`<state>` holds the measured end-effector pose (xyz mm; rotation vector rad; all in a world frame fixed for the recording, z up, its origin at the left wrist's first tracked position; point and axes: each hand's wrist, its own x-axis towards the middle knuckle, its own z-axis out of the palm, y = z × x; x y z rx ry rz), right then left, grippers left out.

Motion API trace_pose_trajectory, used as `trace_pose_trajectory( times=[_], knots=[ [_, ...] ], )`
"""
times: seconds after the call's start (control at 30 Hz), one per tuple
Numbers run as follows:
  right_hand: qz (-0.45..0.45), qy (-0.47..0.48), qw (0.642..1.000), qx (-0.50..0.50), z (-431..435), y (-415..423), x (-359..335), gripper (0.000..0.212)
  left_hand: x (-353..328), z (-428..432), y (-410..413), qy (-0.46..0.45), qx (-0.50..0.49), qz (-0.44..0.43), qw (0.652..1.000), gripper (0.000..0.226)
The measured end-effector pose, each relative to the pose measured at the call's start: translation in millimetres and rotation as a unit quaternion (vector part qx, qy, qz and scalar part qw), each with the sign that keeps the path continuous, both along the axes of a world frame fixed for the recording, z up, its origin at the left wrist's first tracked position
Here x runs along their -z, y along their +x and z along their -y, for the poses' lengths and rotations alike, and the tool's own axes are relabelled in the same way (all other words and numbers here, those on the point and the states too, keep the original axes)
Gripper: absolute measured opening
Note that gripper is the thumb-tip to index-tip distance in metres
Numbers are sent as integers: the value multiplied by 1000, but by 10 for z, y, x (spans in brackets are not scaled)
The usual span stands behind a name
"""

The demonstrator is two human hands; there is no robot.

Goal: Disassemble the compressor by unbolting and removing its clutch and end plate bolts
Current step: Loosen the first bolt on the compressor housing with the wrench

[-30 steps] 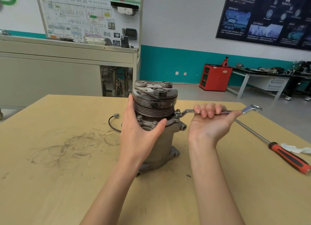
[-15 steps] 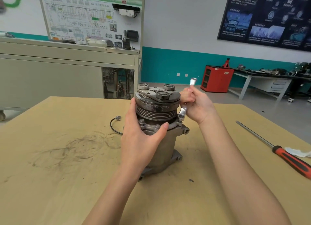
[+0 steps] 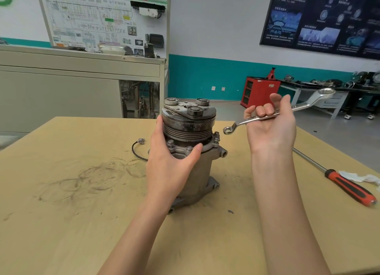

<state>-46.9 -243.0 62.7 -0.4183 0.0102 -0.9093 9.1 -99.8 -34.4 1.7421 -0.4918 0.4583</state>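
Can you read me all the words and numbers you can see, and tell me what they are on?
"HV": on the wiring chart board behind the table; the characters after it are too blurred.
Dark poster: headings and captions too small to read.
Red cabinet: its small label is too small.
Compressor, wrench, screwdriver: no readable marks.

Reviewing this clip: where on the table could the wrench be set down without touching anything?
Widest bare patch: the table left of the compressor, past the connector wire. Also free: the near strip between the forearms. Crowded: the right side, with the screwdriver and white rag, below the right hand holding the wrench.
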Motion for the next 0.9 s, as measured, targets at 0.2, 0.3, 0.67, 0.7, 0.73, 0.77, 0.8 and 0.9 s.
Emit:
trace_pose_trajectory(
  times=[0.2,0.3,0.67,0.7,0.73,0.77,0.8,0.9],
  knots=[
    [31,42,997,51,-263,1,6,33,5,4,-1,-5,-5,3,1000,100],
    [23,-6,993,120,-386,33,141,29,2,6,-10,-7,-3,5,1000,100],
    [-197,-571,760,241,89,-383,564,16,1,1,5,-9,3,-1,1000,101],
    [-185,-567,768,234,94,-400,549,14,4,1,8,-9,3,1,1000,101],
    [-169,-563,778,222,95,-414,523,13,6,1,7,-8,3,1,1000,101],
    [-153,-559,789,204,95,-423,496,13,6,0,5,-8,4,2,1000,101],
    [-139,-554,799,188,92,-431,472,13,5,1,2,-9,5,2,1000,101],
    [-96,-524,822,201,11,-436,471,19,4,-1,-1,-10,6,2,1000,101]
  ],
)
